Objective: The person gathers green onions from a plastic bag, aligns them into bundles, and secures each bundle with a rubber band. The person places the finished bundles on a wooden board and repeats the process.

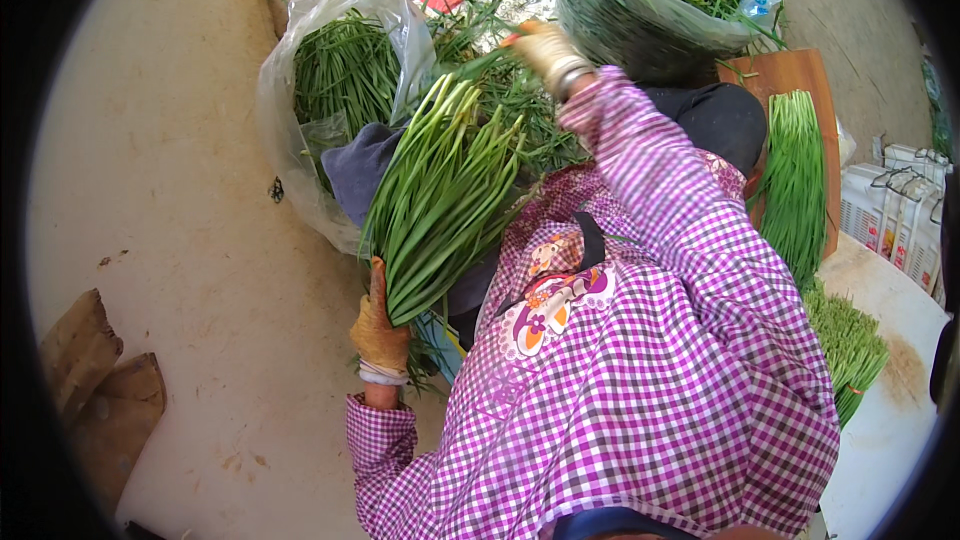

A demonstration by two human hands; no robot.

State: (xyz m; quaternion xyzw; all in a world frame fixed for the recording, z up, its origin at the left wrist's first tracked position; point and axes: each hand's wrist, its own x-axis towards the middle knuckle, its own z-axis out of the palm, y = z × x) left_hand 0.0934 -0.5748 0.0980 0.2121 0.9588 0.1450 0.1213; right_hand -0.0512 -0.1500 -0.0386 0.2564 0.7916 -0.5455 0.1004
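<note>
My left hand (381, 330), in a stained yellowish glove, grips a thick bunch of garlic chives (442, 202) near its leafy lower end. The pale stem ends fan out up and to the right, over my lap. Beyond them is my gloved right hand (546, 52), motion-blurred, with a few loose green chive leaves (484, 64) trailing from its fingertips. A grey-blue cloth (364, 169) lies partly under the bunch. Left of it stands a clear plastic bag (274, 101) holding more chives (349, 71).
Another plastic bag of greens (637, 7) stands at the far right. Scattered leaves (525, 97) cover the floor before me. Aligned chives (795, 172) lie on a wooden board (821, 82) at my right, near a banded bundle (844, 345) and white crates (892, 202). Brown scraps (120, 405) lie left.
</note>
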